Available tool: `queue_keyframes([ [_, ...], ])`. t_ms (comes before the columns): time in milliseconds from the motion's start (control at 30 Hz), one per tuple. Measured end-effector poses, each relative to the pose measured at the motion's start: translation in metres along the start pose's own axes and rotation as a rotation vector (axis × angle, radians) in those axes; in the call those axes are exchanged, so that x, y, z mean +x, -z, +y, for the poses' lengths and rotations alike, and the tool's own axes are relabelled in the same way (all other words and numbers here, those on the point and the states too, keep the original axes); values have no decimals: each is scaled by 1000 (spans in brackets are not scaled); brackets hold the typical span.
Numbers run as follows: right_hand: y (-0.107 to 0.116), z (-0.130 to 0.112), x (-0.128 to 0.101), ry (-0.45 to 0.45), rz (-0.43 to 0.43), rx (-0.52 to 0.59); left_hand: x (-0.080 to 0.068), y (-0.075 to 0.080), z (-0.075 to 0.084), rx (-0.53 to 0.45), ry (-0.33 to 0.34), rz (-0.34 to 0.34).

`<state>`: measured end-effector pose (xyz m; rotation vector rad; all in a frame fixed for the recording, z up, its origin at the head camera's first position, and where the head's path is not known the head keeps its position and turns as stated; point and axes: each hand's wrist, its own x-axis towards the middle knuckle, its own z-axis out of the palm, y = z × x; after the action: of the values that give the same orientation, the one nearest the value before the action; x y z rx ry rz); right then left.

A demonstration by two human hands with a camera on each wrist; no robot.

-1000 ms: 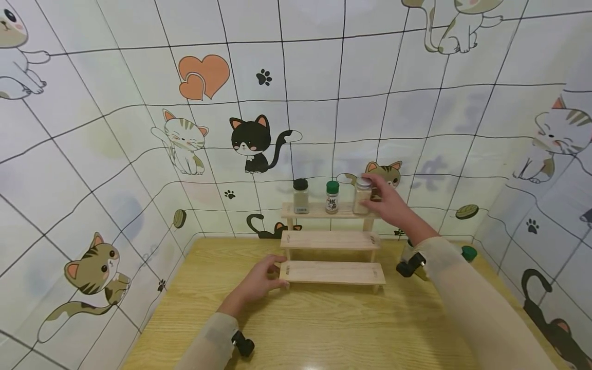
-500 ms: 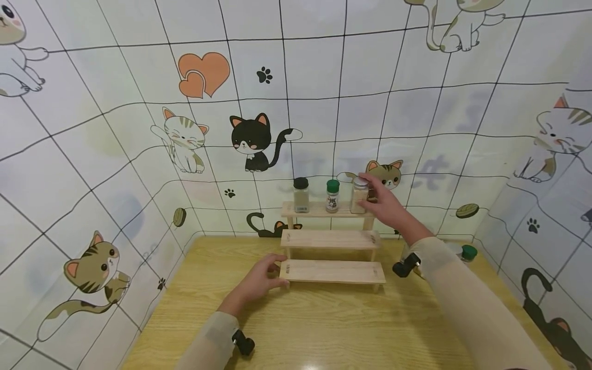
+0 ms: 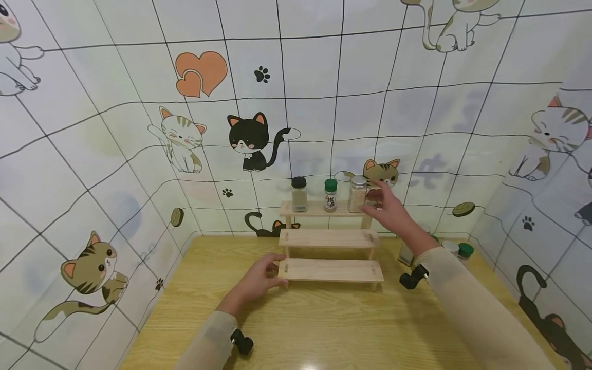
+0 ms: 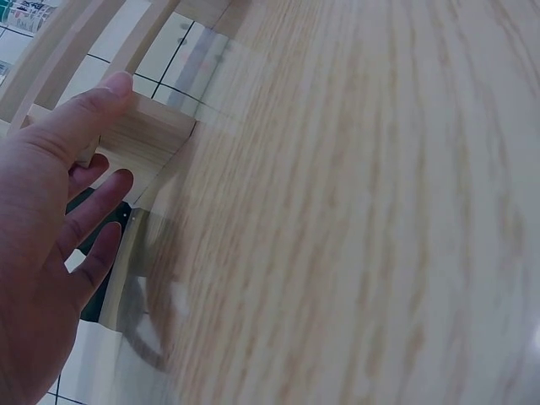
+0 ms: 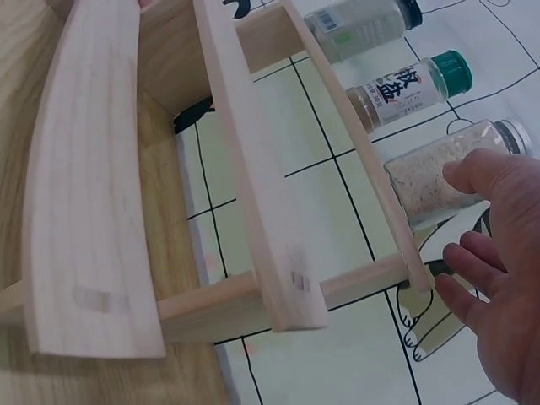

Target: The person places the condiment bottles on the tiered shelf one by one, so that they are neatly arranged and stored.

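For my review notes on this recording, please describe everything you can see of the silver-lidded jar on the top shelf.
The silver-lidded jar stands upright toward the right end of the wooden top shelf, beside the green-capped bottle. Its clear body looks like glass, with pale, speckled grains inside and no label on the visible sides. The metallic-looking lid is on. The right hand is beside it, thumb overlapping the jar in view; whether they touch is unclear.
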<state>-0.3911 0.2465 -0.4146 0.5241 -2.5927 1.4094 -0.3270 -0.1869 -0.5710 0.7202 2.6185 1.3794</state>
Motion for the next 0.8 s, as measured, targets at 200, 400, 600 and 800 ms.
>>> queue_keyframes([
  [200, 9, 11, -21, -45, 15, -1, 0, 1, -1, 0, 2, 1],
  [400, 20, 19, -43, -72, 43, -33, -1, 2, 1, -6, 11, 1],
  [600, 29, 29, -65, -65, 69, -110, -1, 2, 2, 6, 10, -2],
  [800, 36, 35, -86, -65, 108, -166, -1, 1, 2, -2, 7, 5],
])
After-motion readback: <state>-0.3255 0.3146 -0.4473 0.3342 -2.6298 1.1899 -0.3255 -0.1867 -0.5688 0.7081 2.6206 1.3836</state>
